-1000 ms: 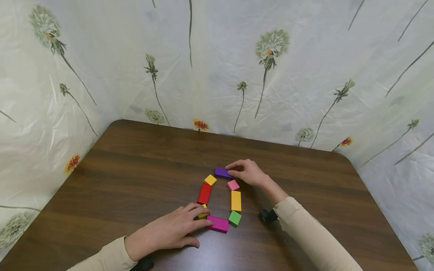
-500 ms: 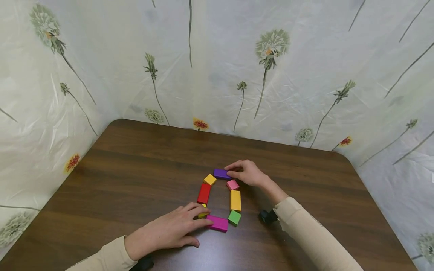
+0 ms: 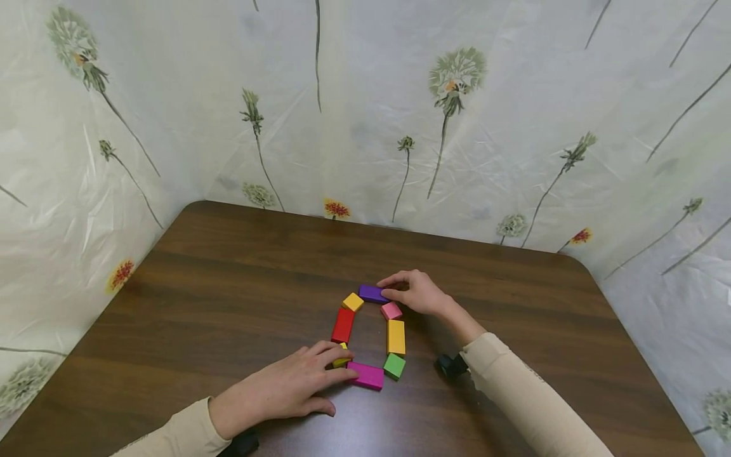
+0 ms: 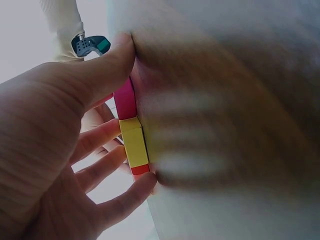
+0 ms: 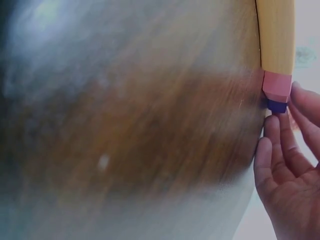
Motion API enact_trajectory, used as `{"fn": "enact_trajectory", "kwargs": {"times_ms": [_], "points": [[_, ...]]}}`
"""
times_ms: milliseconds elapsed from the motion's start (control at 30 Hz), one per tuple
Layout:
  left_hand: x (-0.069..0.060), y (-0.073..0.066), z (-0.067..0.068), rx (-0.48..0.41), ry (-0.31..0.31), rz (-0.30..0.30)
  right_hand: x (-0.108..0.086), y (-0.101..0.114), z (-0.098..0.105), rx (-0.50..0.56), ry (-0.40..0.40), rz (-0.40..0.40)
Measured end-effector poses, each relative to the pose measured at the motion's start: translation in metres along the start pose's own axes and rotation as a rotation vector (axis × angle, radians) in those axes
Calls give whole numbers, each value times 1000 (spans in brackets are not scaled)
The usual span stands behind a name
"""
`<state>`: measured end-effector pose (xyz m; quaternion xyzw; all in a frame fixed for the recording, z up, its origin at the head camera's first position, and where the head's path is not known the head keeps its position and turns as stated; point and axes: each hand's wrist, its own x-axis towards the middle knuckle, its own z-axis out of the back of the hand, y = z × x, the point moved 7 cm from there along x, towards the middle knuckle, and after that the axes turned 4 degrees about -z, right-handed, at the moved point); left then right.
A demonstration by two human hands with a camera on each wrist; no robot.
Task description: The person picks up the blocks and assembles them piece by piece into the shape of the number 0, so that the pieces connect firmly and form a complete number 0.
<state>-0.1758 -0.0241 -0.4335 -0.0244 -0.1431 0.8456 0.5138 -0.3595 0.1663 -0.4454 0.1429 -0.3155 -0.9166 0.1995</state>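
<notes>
Several coloured wooden blocks lie on the table in a ring. At its far end my right hand (image 3: 419,292) pinches the right end of a purple block (image 3: 371,293) between thumb and fingers. My left hand (image 3: 297,381) lies at the near left corner, fingers loosely extended. Its fingertips touch a yellow block (image 4: 134,145) and the left end of a magenta block (image 3: 368,376). Fingers partly cover the yellow block in the head view. On the left side are a red block (image 3: 343,325) and a small orange-yellow block (image 3: 353,302).
A pink block (image 3: 391,310), a long orange-yellow block (image 3: 396,337) and a green block (image 3: 395,366) form the ring's right side. The brown wooden table (image 3: 245,273) meets a flower-patterned curtain (image 3: 365,114) at the back and sides.
My right hand has slid the purple block slightly left and nearer, closer to the small orange-yellow block. My left hand has stayed in place.
</notes>
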Motion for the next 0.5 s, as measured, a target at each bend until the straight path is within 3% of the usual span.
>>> {"fn": "enact_trajectory", "kwargs": {"times_ms": [300,500], "points": [[0,0,-1,-13,12,8,-4,1,1,12,-6,4],[0,0,0,19,14,2,-17,10,19,45,-99,24]]}}
